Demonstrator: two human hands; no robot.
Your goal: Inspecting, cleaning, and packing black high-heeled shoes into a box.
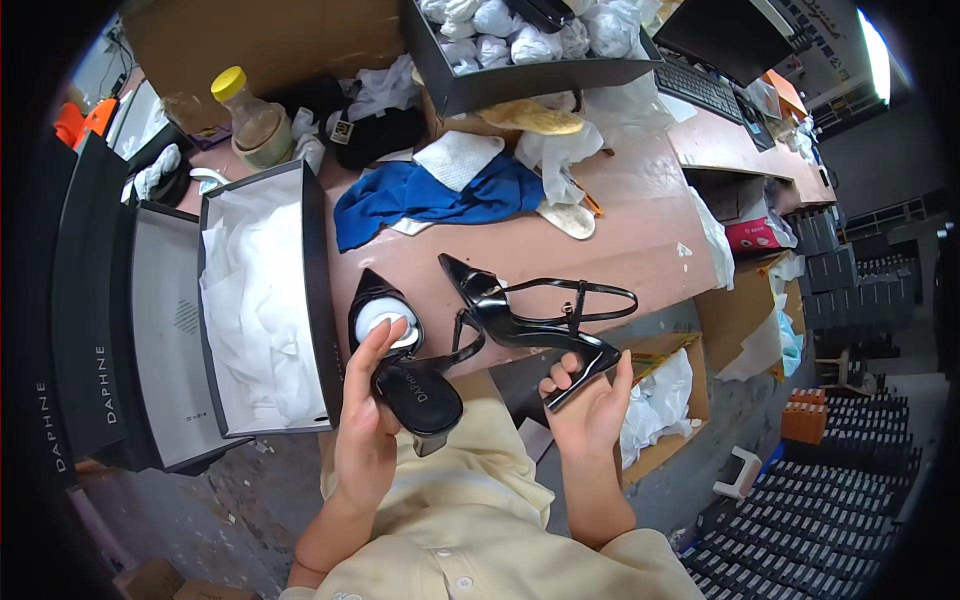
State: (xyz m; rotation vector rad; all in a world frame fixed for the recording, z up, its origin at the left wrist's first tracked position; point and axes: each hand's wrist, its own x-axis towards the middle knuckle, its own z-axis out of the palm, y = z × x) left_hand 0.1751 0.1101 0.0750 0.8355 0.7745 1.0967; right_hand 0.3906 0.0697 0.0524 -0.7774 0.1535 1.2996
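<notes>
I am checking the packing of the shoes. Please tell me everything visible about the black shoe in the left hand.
The black shoe looks glossy, like patent leather, with a pointed toe aimed away from the person. White paper stuffing fills its toe part. Its insole faces up, and a thin strap curves toward the other shoe. The left hand grips it at the heel end, over the table edge.

I'm wearing a pale yellow shirt [470, 510] with short sleeves and small white buttons down the front, the cloth creased across my chest. My forearms are bare, and my hands carry no gloves, rings or watch.
</notes>
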